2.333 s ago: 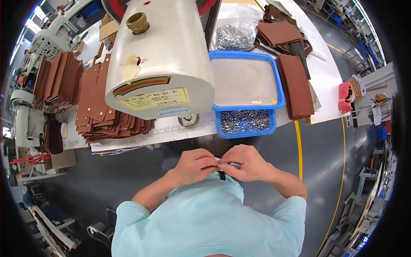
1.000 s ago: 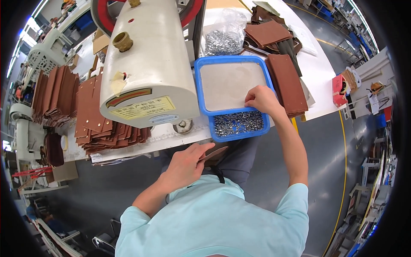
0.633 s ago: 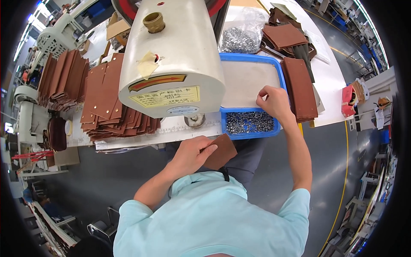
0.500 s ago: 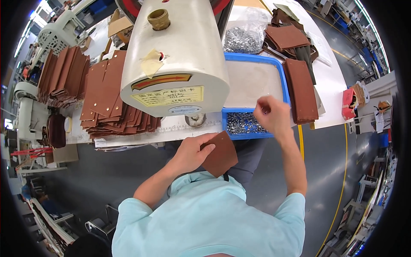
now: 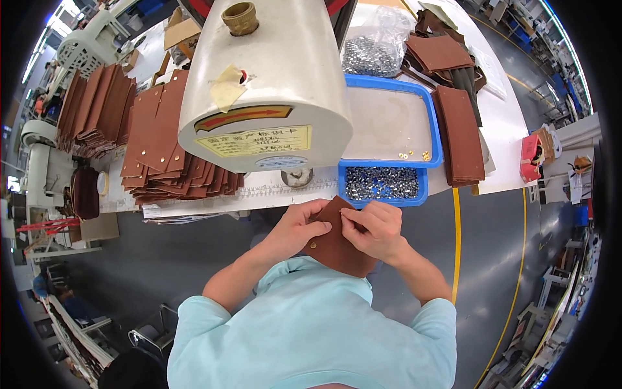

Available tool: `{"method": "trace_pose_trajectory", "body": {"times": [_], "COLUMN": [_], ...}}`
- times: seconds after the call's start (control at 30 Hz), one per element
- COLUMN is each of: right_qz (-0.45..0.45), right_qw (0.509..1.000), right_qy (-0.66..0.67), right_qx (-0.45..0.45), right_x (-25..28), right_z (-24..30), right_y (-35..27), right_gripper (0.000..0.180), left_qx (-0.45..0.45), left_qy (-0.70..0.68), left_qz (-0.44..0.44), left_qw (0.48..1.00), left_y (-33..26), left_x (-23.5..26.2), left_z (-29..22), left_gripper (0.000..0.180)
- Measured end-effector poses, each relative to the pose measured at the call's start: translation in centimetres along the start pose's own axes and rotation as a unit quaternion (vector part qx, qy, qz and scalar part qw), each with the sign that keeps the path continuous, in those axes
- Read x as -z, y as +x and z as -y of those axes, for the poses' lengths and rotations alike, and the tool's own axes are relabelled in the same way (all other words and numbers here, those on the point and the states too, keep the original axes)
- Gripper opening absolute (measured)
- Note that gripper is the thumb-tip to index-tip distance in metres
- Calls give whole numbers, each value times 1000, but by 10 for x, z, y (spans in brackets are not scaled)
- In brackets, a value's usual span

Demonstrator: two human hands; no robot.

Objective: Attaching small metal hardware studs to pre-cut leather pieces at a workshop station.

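My left hand (image 5: 291, 227) is closed on a brown leather piece (image 5: 346, 256), thumb on top, in front of my body. One brass-coloured snap (image 5: 313, 246) shows on the leather near my left thumb. My right hand (image 5: 379, 230) is pinched at the upper part of the same piece. A tiny pale metal stud (image 5: 343, 211) shows at its fingertips, partly hidden. Just beyond that hand lies a small blue tray (image 5: 421, 194) of many silvery metal bits. Behind it, a larger blue tray (image 5: 435, 129) has a few gold-coloured caps (image 5: 414, 155) in its near right corner.
A large cream machine head (image 5: 269, 84) overhangs the table's middle, with a round metal base part (image 5: 297, 177) below. Stacked brown leather pieces (image 5: 155, 129) stand left, more leather pieces (image 5: 460, 136) right. A clear bag of metal parts (image 5: 372, 55) sits behind the trays.
My right hand has come from over the trays, down and left to the leather piece. The leather has turned and now shows a brass-coloured snap. The gold-coloured caps have come into sight.
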State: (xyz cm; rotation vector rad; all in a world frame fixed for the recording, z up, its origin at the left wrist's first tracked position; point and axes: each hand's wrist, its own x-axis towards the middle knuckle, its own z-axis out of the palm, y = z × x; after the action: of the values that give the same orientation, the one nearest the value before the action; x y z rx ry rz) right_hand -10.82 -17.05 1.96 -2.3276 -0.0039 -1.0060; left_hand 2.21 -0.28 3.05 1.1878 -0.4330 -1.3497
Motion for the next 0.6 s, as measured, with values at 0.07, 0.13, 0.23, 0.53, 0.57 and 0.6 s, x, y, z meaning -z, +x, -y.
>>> {"method": "trace_pose_trajectory", "body": {"times": [0.07, 0.13, 0.23, 0.53, 0.57, 0.6], "right_qz": [-10, -1, 48, 35, 36, 71], "right_qw": [999, 990, 960, 915, 915, 888], "right_qy": [26, 92, 155, 214, 214, 244], "right_qx": [-16, -105, -228, -340, -340, -382], "right_x": [0, 2, 6, 9, 9, 10], "right_z": [2, 5, 11, 9, 8, 5], "right_y": [-2, -3, -4, 0, -1, -2], "right_gripper": [15, 9, 6, 19, 19, 23], "left_qx": [5, 5, -7, -73, -73, -67], "left_qy": [10, -1, 18, 186, 185, 206], "left_qz": [-2, -6, 1, -14, -14, -23], "left_qw": [1000, 1000, 1000, 980, 980, 976], "left_y": [0, -1, -1, -7, -7, -7], "left_x": [1, -1, -2, -6, -5, -5], "left_z": [1, 1, -1, -2, -2, -2], "left_gripper": [35, 33, 31, 33, 33, 33]}}
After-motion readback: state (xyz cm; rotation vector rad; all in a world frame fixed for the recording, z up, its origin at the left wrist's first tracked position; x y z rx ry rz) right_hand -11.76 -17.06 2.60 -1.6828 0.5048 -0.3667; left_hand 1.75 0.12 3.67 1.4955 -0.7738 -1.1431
